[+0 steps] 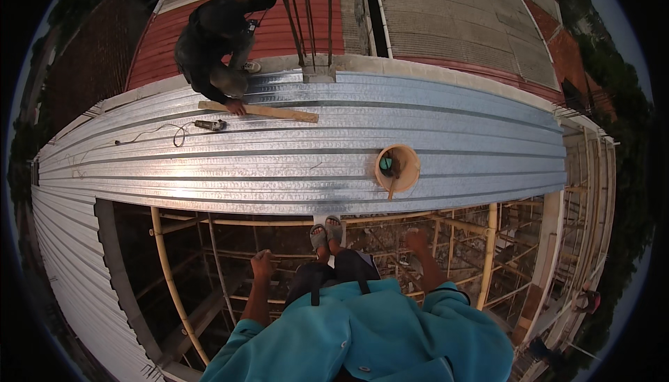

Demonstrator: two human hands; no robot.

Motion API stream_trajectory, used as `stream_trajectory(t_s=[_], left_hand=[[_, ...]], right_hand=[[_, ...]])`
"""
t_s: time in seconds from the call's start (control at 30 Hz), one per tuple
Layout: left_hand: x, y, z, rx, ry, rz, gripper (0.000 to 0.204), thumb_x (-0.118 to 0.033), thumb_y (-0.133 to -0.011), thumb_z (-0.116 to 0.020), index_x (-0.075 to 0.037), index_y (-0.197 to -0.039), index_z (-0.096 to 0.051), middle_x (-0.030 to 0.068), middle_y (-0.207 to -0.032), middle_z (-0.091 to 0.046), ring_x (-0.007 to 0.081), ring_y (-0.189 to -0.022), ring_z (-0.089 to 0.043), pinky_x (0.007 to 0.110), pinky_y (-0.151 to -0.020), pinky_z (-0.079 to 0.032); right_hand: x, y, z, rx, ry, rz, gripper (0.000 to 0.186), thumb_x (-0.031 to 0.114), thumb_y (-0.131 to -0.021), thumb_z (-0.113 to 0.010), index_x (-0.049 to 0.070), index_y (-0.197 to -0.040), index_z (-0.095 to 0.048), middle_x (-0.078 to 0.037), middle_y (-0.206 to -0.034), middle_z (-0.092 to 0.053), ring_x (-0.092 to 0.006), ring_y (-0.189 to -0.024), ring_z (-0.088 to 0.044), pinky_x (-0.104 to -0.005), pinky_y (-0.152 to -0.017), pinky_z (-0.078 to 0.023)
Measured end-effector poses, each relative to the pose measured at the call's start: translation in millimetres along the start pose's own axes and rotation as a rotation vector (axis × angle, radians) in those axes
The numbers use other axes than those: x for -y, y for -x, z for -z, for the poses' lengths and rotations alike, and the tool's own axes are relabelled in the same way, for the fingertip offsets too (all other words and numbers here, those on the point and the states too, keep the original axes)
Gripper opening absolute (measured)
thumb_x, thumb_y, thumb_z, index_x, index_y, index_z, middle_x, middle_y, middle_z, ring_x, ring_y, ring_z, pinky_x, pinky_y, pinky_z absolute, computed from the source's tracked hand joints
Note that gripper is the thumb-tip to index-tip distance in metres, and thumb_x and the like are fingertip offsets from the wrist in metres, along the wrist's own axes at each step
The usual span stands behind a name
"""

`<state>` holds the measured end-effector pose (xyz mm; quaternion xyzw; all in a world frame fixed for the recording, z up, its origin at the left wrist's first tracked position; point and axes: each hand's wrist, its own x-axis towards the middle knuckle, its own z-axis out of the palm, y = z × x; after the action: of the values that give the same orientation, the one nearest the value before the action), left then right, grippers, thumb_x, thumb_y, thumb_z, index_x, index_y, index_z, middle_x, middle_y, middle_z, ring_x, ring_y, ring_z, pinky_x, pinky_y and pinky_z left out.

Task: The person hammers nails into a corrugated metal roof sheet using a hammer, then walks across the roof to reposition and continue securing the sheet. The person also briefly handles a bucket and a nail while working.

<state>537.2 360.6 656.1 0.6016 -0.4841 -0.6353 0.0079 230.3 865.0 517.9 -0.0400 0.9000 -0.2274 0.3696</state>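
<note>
My left hand [262, 265] hangs in the air left of my knees, its fingers curled in with nothing seen in them. On the other side, my right hand [417, 240] is raised over the open framework, fingers likewise curled and no object showing. Both hands are apart from the ribbed metal decking [279, 194] in front of me. An orange-beige bucket [408, 169] stands on that decking, ahead of my right hand; it holds a turquoise item and some dark tools I cannot make out. My sandalled feet [327, 234] are at the decking's near edge.
A co-worker [212, 40] crouches at the far left, one hand on a wooden plank [279, 112], the gloved one at upright rebar [306, 19]. A corded angle grinder [210, 125] lies nearby. Below me, bamboo poles [167, 263] frame a deep drop.
</note>
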Motion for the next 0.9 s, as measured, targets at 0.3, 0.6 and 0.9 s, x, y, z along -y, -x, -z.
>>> stream_trajectory(t_s=[0.3, 0.6, 0.9], left_hand=[[10.2, -6.7, 13.7, -0.071, 0.034, 0.006, 0.034, -0.018, -0.094, -0.060, 0.010, -0.113, -0.060, 0.0116, -0.083, -0.065, 0.0140, -0.062, -0.059, 0.031, -0.053, -0.048], [5.8, 29.4, 25.0, -0.144, -0.035, 0.107, 0.025, -0.015, -0.094, -0.058, 0.008, -0.102, -0.064, 0.0055, -0.070, -0.058, 0.0118, -0.055, -0.053, 0.030, -0.047, -0.043], [2.6, 21.5, 35.8, -0.085, -0.057, -0.012, 0.029, -0.016, -0.092, -0.059, 0.008, -0.108, -0.064, 0.0082, -0.075, -0.062, 0.0135, -0.058, -0.058, 0.030, -0.049, -0.046]], right_hand=[[67.8, 9.2, 55.2, 0.048, -0.164, -0.208, 0.027, 0.018, -0.085, -0.066, 0.007, -0.060, -0.063, -0.009, -0.070, -0.065, -0.0235, -0.056, -0.057, -0.0397, -0.058, -0.051], [83.7, 29.9, 59.9, 0.190, 0.964, 0.286, 0.020, 0.026, -0.081, -0.067, 0.013, -0.067, -0.072, -0.009, -0.070, -0.067, -0.0235, -0.059, -0.062, -0.0440, -0.061, -0.053], [30.2, -3.9, 40.4, 0.106, 0.201, 0.256, 0.029, 0.010, -0.090, -0.058, -0.001, -0.063, -0.058, -0.016, -0.059, -0.057, -0.0248, -0.054, -0.057, -0.0440, -0.053, -0.053]])
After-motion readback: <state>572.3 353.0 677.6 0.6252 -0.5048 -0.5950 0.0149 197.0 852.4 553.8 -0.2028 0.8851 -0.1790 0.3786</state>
